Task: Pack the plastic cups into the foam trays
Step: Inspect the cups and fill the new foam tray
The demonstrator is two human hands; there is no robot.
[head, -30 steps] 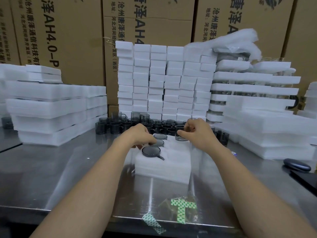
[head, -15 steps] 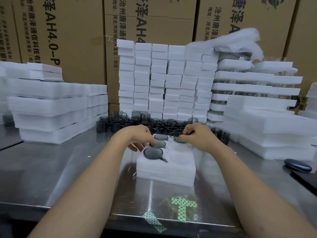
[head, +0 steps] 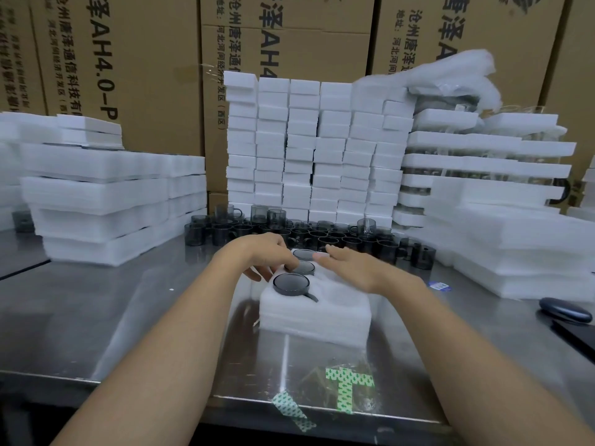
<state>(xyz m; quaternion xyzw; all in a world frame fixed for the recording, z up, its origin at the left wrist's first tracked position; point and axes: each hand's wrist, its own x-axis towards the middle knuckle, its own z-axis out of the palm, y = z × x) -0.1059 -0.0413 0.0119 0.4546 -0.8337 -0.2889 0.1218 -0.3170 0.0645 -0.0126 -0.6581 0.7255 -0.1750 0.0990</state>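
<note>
Even overhead light; soft glare on steel table [head: 96,317]; wide-angle bowing at edges; slight motion blur throughout.

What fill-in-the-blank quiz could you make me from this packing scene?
Beside the right hand, ___ dark cups show in the foam tray. The handle of the nearest cup points to the person's ___. The patterned tape on the table is white and ___.
Missing: three; right; green.

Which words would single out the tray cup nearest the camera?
On the steel table, a lone white foam tray sits centre, before the rows of loose dark cups. Three cups line its left side; take the nearest cup, the only one fully in view, its handle pointing right.
</note>
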